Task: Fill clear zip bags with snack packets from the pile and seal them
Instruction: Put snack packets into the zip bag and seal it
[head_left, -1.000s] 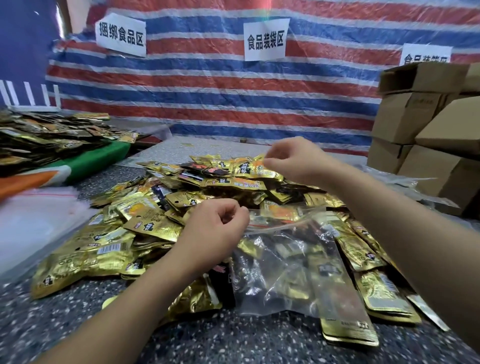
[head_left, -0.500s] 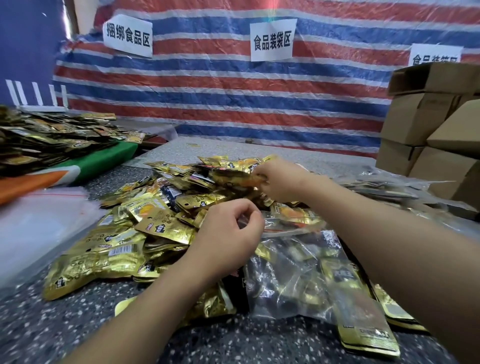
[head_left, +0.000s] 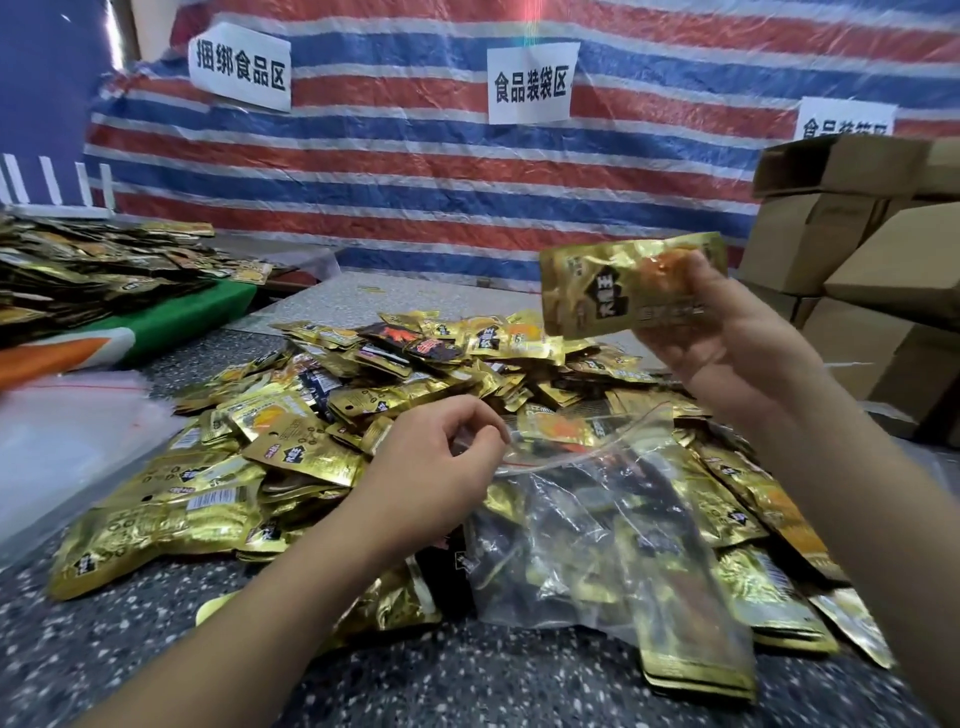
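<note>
A pile of gold and black snack packets (head_left: 322, 415) spreads over the speckled table (head_left: 467, 686). On top of the pile's near side lies a clear zip bag (head_left: 587, 535) with several packets inside and its mouth gaping toward the pile. My left hand (head_left: 436, 473) pinches the bag's rim at the red zip strip. Raised above the pile at the right, my right hand (head_left: 727, 338) grips one gold snack packet (head_left: 618, 286) by its right end.
Stacked cardboard boxes (head_left: 852, 244) stand at the right. A second heap of packets (head_left: 88, 265) sits at the far left above a green and orange sheet. Empty clear bags (head_left: 57, 436) lie at the left. A striped tarp with paper signs hangs behind.
My right hand has lifted a gold packet off the pile and raised it up to the right. My left hand still holds the bag's mouth.
</note>
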